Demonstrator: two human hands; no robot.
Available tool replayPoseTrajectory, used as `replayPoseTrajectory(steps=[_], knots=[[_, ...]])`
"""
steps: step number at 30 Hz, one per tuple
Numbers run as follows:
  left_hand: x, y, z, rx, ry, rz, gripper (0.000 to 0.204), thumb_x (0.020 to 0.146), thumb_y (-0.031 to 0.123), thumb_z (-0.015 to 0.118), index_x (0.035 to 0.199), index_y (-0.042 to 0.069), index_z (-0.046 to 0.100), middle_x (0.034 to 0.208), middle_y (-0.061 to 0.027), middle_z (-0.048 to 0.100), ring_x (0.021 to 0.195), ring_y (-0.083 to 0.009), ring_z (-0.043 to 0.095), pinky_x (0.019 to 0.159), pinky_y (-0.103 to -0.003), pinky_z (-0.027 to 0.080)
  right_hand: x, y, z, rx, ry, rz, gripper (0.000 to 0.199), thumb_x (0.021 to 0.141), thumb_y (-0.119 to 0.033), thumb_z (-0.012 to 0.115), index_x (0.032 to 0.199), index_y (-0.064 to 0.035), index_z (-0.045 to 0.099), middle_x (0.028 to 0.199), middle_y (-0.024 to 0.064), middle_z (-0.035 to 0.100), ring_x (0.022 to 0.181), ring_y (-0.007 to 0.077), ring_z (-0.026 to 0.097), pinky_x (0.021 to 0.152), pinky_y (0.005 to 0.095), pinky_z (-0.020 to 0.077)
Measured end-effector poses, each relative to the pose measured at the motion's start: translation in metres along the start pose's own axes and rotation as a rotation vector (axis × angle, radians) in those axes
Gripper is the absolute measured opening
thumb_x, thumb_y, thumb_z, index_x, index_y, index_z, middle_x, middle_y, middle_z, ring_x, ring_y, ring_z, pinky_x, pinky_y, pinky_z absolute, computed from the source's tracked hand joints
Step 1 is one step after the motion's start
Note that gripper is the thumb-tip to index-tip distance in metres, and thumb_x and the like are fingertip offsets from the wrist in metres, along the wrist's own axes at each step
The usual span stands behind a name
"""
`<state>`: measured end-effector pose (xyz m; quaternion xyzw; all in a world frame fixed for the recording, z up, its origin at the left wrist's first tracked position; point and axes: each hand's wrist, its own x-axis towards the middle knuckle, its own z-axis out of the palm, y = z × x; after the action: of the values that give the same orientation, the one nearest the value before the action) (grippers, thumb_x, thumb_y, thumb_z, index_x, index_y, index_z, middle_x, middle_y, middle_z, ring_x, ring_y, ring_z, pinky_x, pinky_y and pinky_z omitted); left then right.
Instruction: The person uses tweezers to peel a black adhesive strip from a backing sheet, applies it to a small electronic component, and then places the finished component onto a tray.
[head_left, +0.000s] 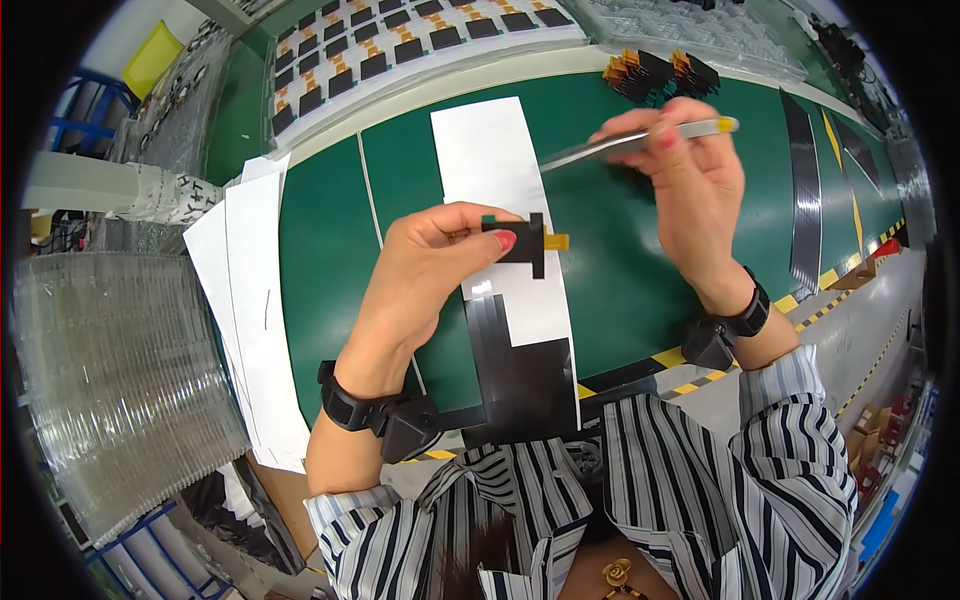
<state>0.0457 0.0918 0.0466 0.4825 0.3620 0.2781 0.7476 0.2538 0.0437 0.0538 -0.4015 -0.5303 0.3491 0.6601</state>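
Note:
My left hand [415,265] pinches a small black display module [520,245] between thumb and fingers. A short orange flex cable [556,242] sticks out from the module's right side, and a green tab shows at its upper left corner. Up and to the right, my right hand [700,190] grips slim metal tweezers [598,150], blurred by motion. Their tips point left, above the edge of a white sheet [485,150] and apart from the module. Beneath the left hand, the white sheet runs down to a glossy black sheet [530,385].
A tray [425,65] of modules in rows stands at the back. Bundled modules with orange cables [655,75] lie on the green mat [620,280] at the far right. Stacked clear trays [130,380] and white paper sheets [255,300] are at the left. Black strips [800,190] lie right.

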Motion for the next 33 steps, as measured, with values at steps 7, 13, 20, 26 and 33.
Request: replayPoseTrajectory(steps=[7, 13, 20, 26, 33], knots=[[0.002, -0.006, 0.009, -0.31, 0.048, 0.084, 0.007, 0.078, 0.003, 0.057, 0.085, 0.002, 0.055, 0.079, -0.0016, 0.058, 0.072, -0.0069, 0.053, 0.07, -0.021, 0.042, -0.025, -0.019, 0.02, -0.51, -0.037, -0.373, 0.012, 0.082, -0.001, 0.049, 0.094, -0.0006, 0.052, 0.081, 0.0091, 0.053, 0.062, 0.0136, 0.049, 0.051, 0.0205, 0.0396], [-0.002, -0.006, 0.023, -0.329, 0.071, 0.114, 0.007, 0.079, 0.0, 0.056, 0.082, 0.005, 0.051, 0.078, -0.0018, 0.057, 0.074, -0.0086, 0.054, 0.072, -0.023, 0.043, -0.026, -0.008, 0.031, -0.553, -0.081, -0.206, 0.017, 0.073, 0.005, 0.059, 0.09, -0.0002, 0.059, 0.078, 0.0058, 0.053, 0.059, 0.0089, 0.045, 0.045, 0.0198, 0.0311], [-0.002, -0.01, 0.022, -0.313, 0.044, 0.135, 0.009, 0.078, -0.001, 0.056, 0.081, 0.005, 0.05, 0.078, -0.0021, 0.058, 0.074, -0.0081, 0.054, 0.071, -0.022, 0.042, -0.025, -0.005, 0.03, -0.555, -0.056, -0.125, 0.012, 0.075, 0.002, 0.059, 0.087, -0.0003, 0.059, 0.077, 0.0038, 0.054, 0.057, 0.0065, 0.043, 0.045, 0.019, 0.0304], [-0.004, -0.01, 0.025, -0.252, 0.003, 0.11, 0.01, 0.078, 0.0, 0.058, 0.084, 0.003, 0.051, 0.08, -0.0025, 0.058, 0.075, -0.0077, 0.053, 0.069, -0.021, 0.041, -0.026, -0.004, 0.031, -0.515, -0.043, -0.11, 0.009, 0.076, 0.0, 0.059, 0.084, 0.0005, 0.059, 0.075, 0.0027, 0.053, 0.055, 0.0042, 0.04, 0.045, 0.0183, 0.0291], [-0.008, -0.006, 0.025, 0.556, 0.355, 0.635, 0.011, 0.072, 0.004, 0.064, 0.081, 0.003, 0.058, 0.079, -0.0024, 0.057, 0.076, -0.0107, 0.05, 0.067, -0.023, 0.04, -0.024, -0.005, 0.03, -0.498, 0.009, -0.02, 0.005, 0.076, 0.001, 0.06, 0.08, 0.0012, 0.058, 0.073, 0.0009, 0.051, 0.054, 0.0015, 0.04, 0.044, 0.0171, 0.0293]])
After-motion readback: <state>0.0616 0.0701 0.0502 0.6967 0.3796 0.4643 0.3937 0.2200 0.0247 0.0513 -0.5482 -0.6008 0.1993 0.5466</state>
